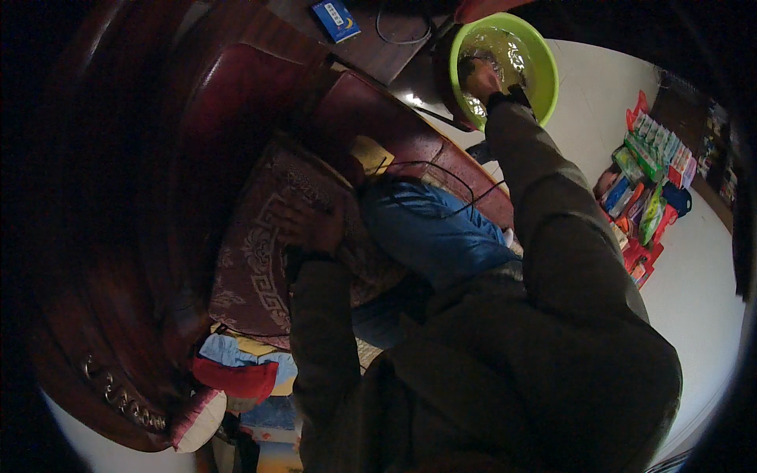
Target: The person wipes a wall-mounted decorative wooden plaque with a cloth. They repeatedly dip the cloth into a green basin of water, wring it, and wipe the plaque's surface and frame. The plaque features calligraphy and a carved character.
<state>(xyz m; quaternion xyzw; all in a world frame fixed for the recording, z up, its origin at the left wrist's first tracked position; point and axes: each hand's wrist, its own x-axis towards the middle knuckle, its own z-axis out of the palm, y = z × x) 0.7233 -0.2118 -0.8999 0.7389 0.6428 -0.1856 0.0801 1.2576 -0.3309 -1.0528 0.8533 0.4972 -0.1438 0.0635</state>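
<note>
My right hand (485, 80) reaches into a lime-green plastic basin (551, 88) that holds water with bright reflections. Its fingers are at a dark patch in the water, and I cannot tell whether they grip anything. My left hand (313, 224) rests flat, in shadow, on a brown patterned cushion (248, 284) with a pale key-fret and floral design. Nothing shows in that hand. Beside it are legs in blue jeans (437, 227), with a thin black cord (467, 183) looping over them.
A dark red wooden sofa (248, 100) curves along the left. A blue printed box (336, 20) and a cable (405, 42) lie on a dark tabletop (378, 59). Colourful packages (644, 171) stand on the pale floor at right. Folded fabrics (236, 372) and a pillow (201, 420) lie lower left.
</note>
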